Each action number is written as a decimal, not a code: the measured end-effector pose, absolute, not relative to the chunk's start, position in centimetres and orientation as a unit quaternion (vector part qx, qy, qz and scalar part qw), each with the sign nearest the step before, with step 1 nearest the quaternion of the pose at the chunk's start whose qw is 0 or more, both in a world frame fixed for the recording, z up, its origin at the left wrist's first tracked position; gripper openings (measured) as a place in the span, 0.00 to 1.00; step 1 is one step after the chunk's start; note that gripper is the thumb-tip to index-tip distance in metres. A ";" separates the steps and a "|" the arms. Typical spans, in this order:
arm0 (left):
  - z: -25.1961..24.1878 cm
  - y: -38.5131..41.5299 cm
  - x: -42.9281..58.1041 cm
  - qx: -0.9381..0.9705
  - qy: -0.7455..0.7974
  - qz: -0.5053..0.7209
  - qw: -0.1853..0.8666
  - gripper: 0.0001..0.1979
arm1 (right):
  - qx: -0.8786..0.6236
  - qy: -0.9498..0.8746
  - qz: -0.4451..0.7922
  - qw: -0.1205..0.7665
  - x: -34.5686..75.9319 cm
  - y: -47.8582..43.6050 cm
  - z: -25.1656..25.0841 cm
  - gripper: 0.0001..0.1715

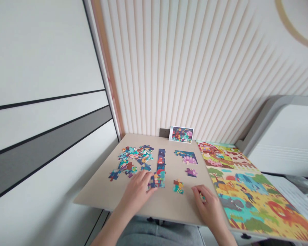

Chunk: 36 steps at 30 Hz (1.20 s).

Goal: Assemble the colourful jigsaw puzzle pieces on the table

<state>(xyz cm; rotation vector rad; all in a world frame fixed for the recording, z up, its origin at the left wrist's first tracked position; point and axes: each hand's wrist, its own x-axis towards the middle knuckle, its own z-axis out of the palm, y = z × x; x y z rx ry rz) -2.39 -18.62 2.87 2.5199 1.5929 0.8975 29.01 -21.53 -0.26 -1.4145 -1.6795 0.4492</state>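
Beige surface carries a jigsaw in separate groups, printed in teal, navy, red and purple. Loose pile left of centre: pieces overlap, and their outlines are hard to separate. Narrow column of joined navy pieces runs away from the person at mid-surface, its near end meeting a multicoloured cluster. Farther right, near the far edge, lies a joined section in teal and purple. Below it sits a purple group, and closer to the person a small teal-and-orange group.

Left hand half open, fingertips against the cluster. The fingers cover part of it, so any pinch cannot be made out. Right hand curled near the surface's right edge, a small green piece showing between the fingers, mostly hidden.

Picture card stands at the far edge against the wall, just beside a dark socket. Animal-print puzzle board lies along the right side of the surface, its near corner cut off by the frame. Printed detail on the pieces is too small to read.
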 end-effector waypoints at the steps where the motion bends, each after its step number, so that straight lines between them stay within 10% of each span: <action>1: 2.5 -18.0 -3.9 0.799 0.532 0.282 -0.004 0.16 | -0.571 -0.675 0.158 0.439 29.5 -21.5 -0.3 0.20; 19: 0.3 -11.6 -12.4 0.751 0.629 0.197 -0.033 0.31 | -0.543 -0.767 0.021 0.342 29.2 -21.9 -1.9 0.11; 36: 1.8 -10.0 -17.1 0.838 0.524 0.152 0.032 0.23 | -0.546 -0.767 0.007 0.338 29.1 -21.8 -2.1 0.11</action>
